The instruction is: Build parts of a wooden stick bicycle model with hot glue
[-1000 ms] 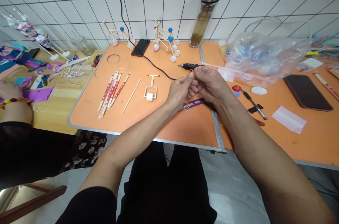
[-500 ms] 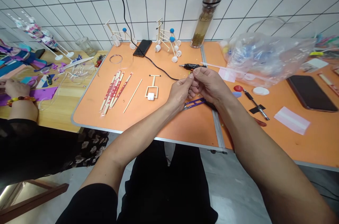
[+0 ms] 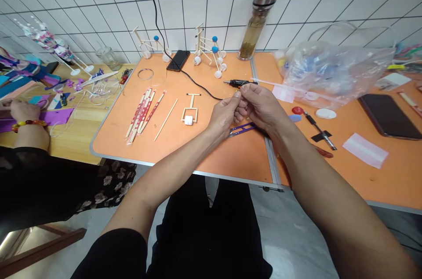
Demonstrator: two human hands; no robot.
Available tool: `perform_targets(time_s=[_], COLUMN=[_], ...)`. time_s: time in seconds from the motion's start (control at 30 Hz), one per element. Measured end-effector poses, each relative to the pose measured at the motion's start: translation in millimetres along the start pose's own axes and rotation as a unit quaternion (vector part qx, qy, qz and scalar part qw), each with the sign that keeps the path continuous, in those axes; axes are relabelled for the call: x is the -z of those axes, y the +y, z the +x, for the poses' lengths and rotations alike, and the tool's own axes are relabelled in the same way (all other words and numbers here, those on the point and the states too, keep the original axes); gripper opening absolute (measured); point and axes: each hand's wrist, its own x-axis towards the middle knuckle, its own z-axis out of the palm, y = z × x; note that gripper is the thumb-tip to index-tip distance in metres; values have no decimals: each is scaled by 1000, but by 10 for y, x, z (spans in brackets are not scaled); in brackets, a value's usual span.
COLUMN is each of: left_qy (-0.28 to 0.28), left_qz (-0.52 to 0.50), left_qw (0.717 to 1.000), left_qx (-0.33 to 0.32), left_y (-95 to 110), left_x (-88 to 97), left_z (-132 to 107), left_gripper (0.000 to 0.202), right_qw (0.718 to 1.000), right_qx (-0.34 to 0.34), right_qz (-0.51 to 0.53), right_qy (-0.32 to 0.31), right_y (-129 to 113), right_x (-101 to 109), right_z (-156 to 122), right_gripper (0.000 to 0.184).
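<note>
My left hand [image 3: 225, 115] and my right hand [image 3: 260, 105] meet above the orange table [image 3: 204, 156], fingertips pinched together on something small that I cannot make out. Just beyond them lies a black glue gun [image 3: 238, 82] with its cord running back to the wall. Under my hands sits a purple-handled cutter [image 3: 242, 129]. A small stick frame with a white wheel [image 3: 189, 114] rests to the left of my left hand.
Wrapped chopsticks [image 3: 142, 109] and a bare stick [image 3: 165, 119] lie left. Stick models [image 3: 209, 54], a phone [image 3: 178, 60] and a bottle [image 3: 256, 23] stand at the back. A plastic bag [image 3: 329, 70], another phone [image 3: 389, 116] and a pen [image 3: 319, 130] are right. Another person's hand [image 3: 23, 111] works at the left table.
My hands have stayed pinched together in the same place; the view has shifted slightly. The other person's hand at the left has moved a little.
</note>
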Motion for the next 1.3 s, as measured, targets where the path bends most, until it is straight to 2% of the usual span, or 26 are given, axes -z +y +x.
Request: perform_targets(time_s=[0.17,0.47,0.67,0.8,1.03,1.17,1.3], left_qy=[19,2,-42,-60,-33,-21,-19], left_qz=[7,22,86,117,50,42,37], left_qw=[999,1000,995,991,998,999,999], left_qx=[24,17,-12,-27,-9,3,5], left_y=[12,26,0,-23,-12,-14,-10], left_x=[-10,-27,-30,-31,4,-1,-24], left_z=[-18,-56,-125,-142,-43,-57,-95], left_gripper=[55,54,46,49,65,66,68], right_qw=[1000,999,998,998,1000,998,998], right_qx=[-3,9,-3,-3,18,46,39], right_qz=[-14,-19,-1,0,-21,-45,-50], right_qy=[9,25,58,62,7,13,15], right_y=[1,-7,56,15,-94,-96,-76], right_x=[-17,-13,58,41,-77,-83,-60], right_z=[-19,-29,0,-21,-78,-90,-84], right_gripper=[64,64,59,58,60,55,56])
